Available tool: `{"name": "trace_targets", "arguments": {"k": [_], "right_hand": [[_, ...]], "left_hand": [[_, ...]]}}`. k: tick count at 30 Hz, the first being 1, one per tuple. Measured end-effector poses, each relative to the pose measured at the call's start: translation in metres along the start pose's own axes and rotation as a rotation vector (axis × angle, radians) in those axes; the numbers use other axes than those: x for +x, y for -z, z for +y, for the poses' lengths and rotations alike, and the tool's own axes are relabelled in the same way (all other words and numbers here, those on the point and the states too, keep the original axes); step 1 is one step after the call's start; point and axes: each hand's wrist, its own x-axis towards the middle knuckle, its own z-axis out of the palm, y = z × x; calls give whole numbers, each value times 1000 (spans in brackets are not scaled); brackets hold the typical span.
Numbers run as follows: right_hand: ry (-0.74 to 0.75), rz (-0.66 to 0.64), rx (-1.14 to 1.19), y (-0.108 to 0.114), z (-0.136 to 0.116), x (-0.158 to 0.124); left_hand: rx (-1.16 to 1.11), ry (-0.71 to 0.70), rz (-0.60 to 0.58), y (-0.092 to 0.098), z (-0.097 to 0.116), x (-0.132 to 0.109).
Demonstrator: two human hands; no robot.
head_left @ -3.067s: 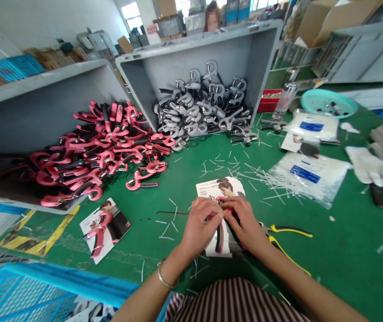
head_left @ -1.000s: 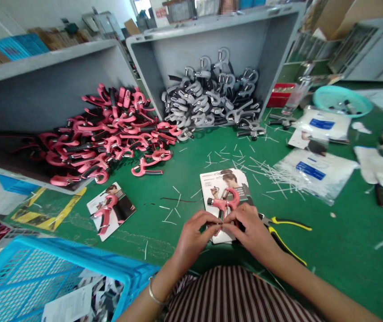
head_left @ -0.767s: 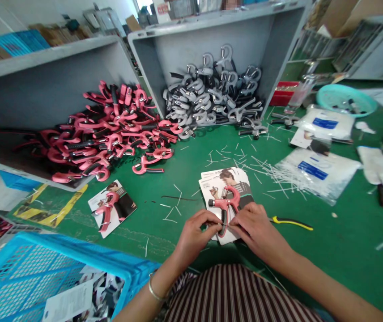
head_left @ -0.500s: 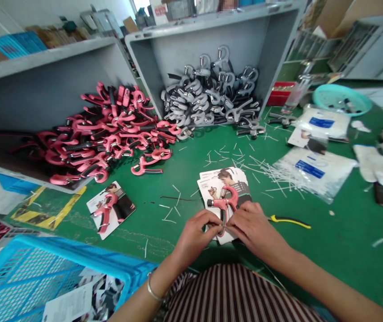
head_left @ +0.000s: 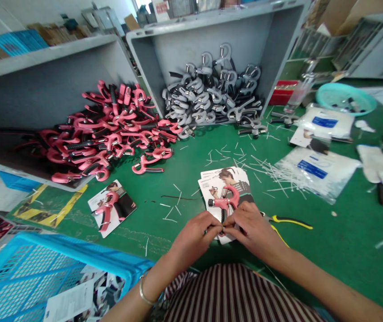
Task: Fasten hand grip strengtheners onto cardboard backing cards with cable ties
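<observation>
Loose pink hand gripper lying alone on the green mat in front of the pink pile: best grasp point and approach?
Take the pink hand gripper by its straight black-padded handle, coming from above and the near side. It lies flat, that handle faces the open mat, and the pink pile crowds its far side. I'd avoid the curled hook end.

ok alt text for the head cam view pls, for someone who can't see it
Both hands, left hand and right hand, pinch the lower end of a pink hand gripper lying on a printed card on a green table. Behind are piles of pink grippers and grey grippers; yellow-handled pliers lie to the right.
</observation>
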Motion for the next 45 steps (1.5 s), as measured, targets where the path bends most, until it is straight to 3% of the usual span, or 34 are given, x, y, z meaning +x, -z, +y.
{"name": "trace_targets", "arguments": {"k": [4, 10, 14, 17, 22, 27, 29, 32, 35, 38, 41, 43, 45], "right_hand": [[17, -16, -59, -1, -4, 1], [-12, 20, -40, 4, -3, -5], [-47, 76, 117, -1, 1, -8], [11, 96, 231, -7, 5, -5], [21, 124, 176, -8, 20, -13], [-145, 147, -178, 2, 64, -69], [-255, 147, -348, 5, 86, -95], [-350, 14, -444, 8, 110, -119], [-436, -72, -229, 18, 117, -119], [-688, -88, 273, 36, 108, -115], [-910, -28, 874, 48, 83, -119], [-882, -36, 1195, 48, 61, -120], [-796, -124, 1394, 43, 40, -116]], "left_hand": [[124, 28, 6, 2, 9, 3], [-83, 2, 127, -1, 8, -2], [28, -60, 261, -26, -5, -10], [184, -82, 335, -44, -19, -14], [269, -75, 424, -41, -40, -14], [-9, 101, 415, -10, -39, -21], [-258, 224, 413, 8, -33, -24], [-764, 421, 330, 27, -21, -21], [-1096, 519, 159, 26, -9, -8], [-1130, 498, 55, 10, -3, 4], [-1021, 455, 99, -4, -5, 9], [-903, 425, 146, -10, -8, 10], [-783, 390, 184, -14, -10, 10]]}}
